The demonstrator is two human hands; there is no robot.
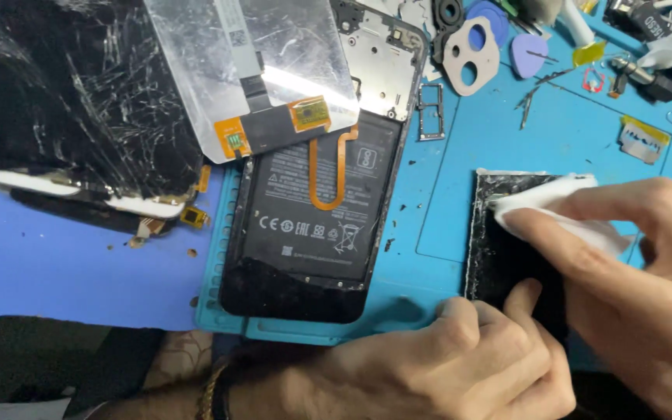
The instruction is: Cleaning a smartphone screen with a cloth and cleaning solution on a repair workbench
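Left hand [460, 358] pins the black panel [507, 257] to the mat [460, 155]; right hand [631, 288], grip clenched on a white wipe [554, 206], presses it onto the panel.

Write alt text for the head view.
A right hand presses a white wipe on a black phone back cover, steadied by the left hand, on a blue repair mat; an opened phone lies alongside.

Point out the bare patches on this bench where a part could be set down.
Free: purple surface below the cracked screen; blue mat between the SIM tray and the foil scrap. Crowded: the top edge with tools, and the glass panel under both hands.
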